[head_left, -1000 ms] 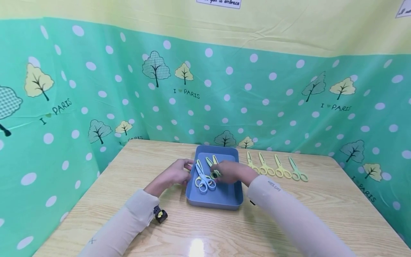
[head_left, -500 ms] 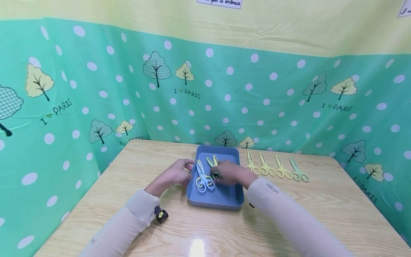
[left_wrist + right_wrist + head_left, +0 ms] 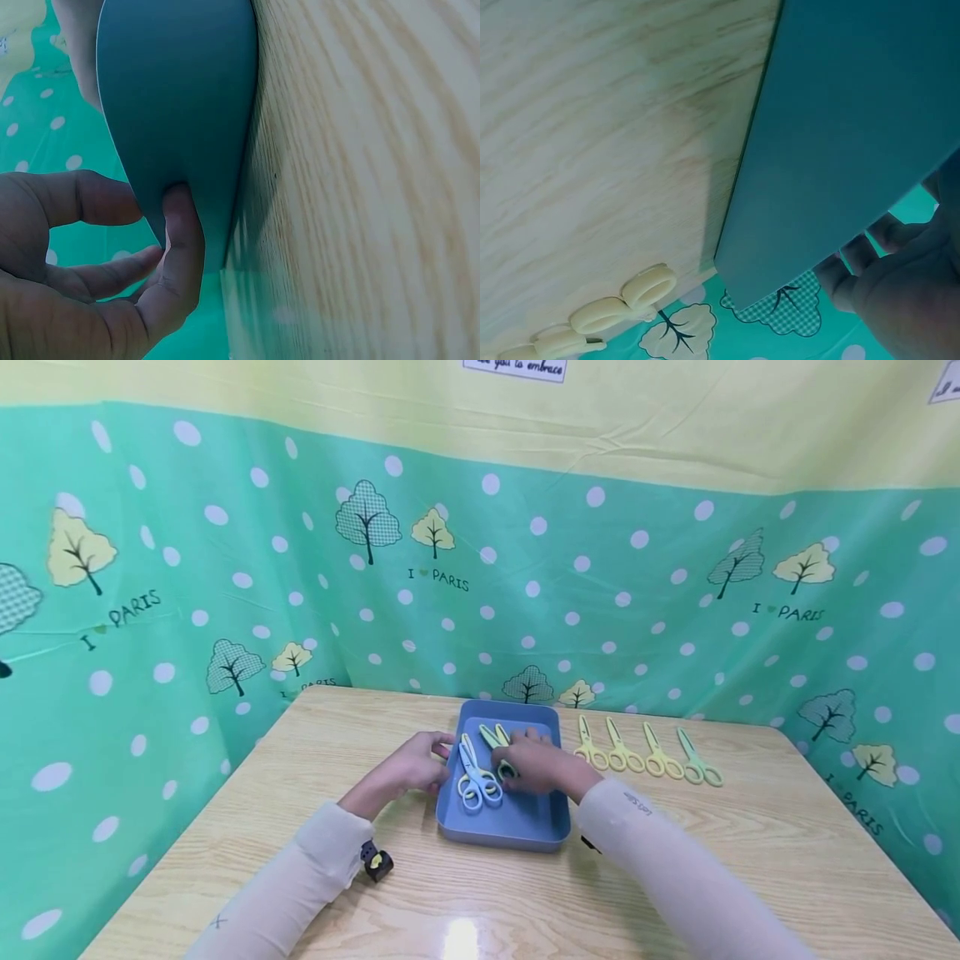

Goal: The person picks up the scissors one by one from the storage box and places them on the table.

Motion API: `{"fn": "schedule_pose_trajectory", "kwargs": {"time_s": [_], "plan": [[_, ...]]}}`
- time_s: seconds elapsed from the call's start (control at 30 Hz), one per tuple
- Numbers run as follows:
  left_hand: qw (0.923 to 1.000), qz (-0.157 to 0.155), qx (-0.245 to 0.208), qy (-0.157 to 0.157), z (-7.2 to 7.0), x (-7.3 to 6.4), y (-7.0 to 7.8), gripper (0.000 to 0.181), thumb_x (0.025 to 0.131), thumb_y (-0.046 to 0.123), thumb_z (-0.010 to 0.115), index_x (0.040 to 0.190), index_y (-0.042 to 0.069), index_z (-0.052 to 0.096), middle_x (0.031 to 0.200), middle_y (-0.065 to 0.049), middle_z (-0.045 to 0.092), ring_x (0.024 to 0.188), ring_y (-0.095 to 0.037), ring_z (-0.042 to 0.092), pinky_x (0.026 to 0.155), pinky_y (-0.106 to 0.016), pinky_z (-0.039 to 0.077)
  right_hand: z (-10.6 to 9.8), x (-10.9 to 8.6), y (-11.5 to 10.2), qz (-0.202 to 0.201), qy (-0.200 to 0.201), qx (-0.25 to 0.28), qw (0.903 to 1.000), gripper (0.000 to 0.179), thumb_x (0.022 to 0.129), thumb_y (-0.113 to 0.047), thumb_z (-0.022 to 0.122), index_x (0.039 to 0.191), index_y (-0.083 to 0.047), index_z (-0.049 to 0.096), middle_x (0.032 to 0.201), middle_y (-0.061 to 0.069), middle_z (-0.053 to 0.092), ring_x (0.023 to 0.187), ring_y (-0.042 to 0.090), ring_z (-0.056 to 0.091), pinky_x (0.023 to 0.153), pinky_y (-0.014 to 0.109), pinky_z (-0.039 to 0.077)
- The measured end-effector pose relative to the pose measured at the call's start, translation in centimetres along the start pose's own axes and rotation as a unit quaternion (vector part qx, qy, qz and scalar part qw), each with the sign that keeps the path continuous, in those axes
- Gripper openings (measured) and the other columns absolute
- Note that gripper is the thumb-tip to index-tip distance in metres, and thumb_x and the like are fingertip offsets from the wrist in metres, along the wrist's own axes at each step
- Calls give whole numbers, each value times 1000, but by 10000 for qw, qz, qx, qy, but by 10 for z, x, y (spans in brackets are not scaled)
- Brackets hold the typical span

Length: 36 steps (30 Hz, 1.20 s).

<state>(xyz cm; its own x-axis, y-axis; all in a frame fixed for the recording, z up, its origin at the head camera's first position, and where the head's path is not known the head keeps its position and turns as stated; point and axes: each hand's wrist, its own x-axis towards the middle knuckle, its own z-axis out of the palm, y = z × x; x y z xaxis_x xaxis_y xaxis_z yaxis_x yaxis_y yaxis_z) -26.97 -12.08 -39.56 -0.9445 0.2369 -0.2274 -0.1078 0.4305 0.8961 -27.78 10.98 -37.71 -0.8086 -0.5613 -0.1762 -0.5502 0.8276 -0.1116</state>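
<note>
A blue-grey tray [image 3: 502,837] stands on the table. My left hand [image 3: 408,766] grips its left wall; in the left wrist view the thumb presses the outside [image 3: 176,90] and the fingers reach over the rim. Inside, blue scissors [image 3: 471,764] lie over a yellow pair, whose handle loop [image 3: 465,787] peeks out. Over the tray's middle my right hand [image 3: 536,762] holds green scissors [image 3: 491,737] near the handles, blades pointing away. Another yellow blade [image 3: 502,733] shows just right of the green one. Most of these handles are hidden under my right hand.
Right of the tray, yellow scissors [image 3: 652,743] and green scissors [image 3: 687,747] lie in a row, blades toward the curtain. A patterned green and yellow curtain [image 3: 570,568] hangs behind the wooden table [image 3: 750,852].
The green scissors in my right hand have swung slightly, their tip now a little further left from the yellow blade. My left hand stays on the tray wall.
</note>
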Motion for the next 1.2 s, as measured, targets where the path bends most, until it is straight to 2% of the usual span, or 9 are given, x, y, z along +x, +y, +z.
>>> {"fn": "schedule_pose_trajectory", "kwargs": {"time_s": [0.17,0.3,0.73,1.2], "plan": [[10000,-1,-2,3,1,1,0,77,76,-16,58,150,0,45,126,-20,54,84,-28,65,62,-36,60,-1,-2,0,40,252,-61,9997,32,92,-32,75,123,-27,71,123,10,56,107,28,43,95,49,41],[10000,-5,-13,18,1,1,1,77,77,-16,59,150,0,46,126,-20,53,83,-26,64,61,-36,60,-1,-5,0,22,430,-92,9990,34,92,-30,76,125,-25,72,122,9,56,106,28,41,92,45,38],[10000,-11,67,38,1,2,2,78,75,-16,59,150,0,46,126,-20,54,84,-26,65,62,-37,60,-3,-15,3,118,791,271,9964,35,90,-25,78,124,-20,73,120,11,55,102,28,39,84,42,36],[10000,-11,54,63,1,0,0,77,75,-16,59,149,-1,47,125,-20,55,82,-26,64,59,-34,59,-8,-37,14,455,1198,551,9902,36,89,-23,79,124,-18,73,121,14,57,105,31,43,85,45,42]]}}
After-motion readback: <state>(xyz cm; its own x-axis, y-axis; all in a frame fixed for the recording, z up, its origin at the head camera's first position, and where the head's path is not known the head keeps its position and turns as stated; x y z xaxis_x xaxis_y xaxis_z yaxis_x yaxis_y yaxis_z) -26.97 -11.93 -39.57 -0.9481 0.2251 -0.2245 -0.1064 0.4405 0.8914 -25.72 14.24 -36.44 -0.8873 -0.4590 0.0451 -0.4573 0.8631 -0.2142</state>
